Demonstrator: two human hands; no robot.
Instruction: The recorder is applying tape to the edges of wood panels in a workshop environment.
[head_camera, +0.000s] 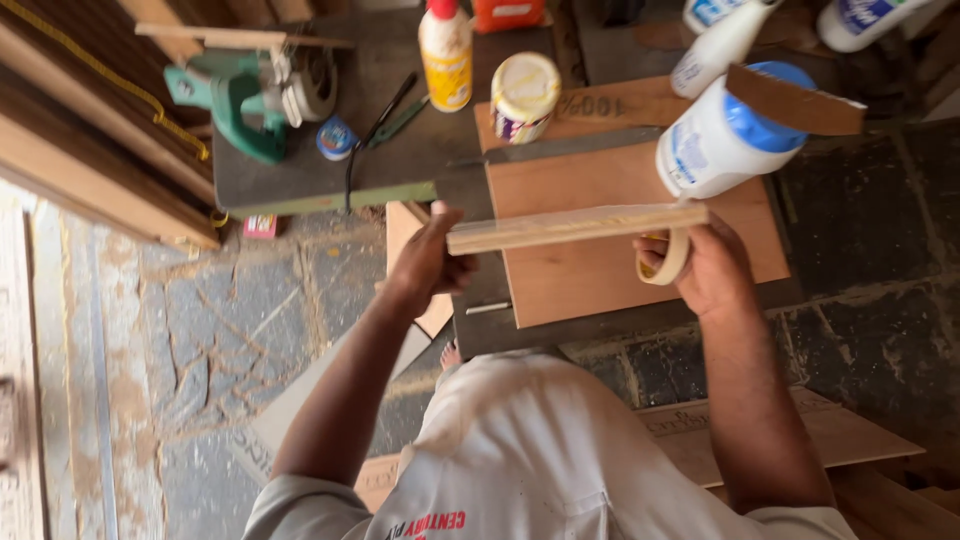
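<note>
The person holds one narrow wooden strip (575, 227) level above the desk (400, 165), over a flat brown board (610, 245) that lies on it; the left hand (428, 262) closes its grip around the strip's left end, fingers wrapped over the edge, while the right hand (705, 268) supports the right end and also has a roll of masking tape (668, 258) hooked over its fingers, so that grip holds both strip and tape. The strip looks stiff and light, a thin length of plywood or solid wood with a pale edge, unlikely to sag, but probably easy to twist or snap if bent across its thin face; it seems best taken at both ends, as now, or pinched by the long edges near the middle. The tape roll is light and soft-edged, carried easily on a finger. Counted: one strip, one tape roll, one brown board beneath; on the desk stand one yellow-bodied bottle with a red cap (446, 55), one round tin with a cream lid (524, 95), one large white glue jug with a blue top (730, 130) and a thin brown offcut resting across it; further left sit one green power tool (250, 95) and one small blue-rimmed round thing (335, 138); two more white bottles show at the top right edge.
</note>
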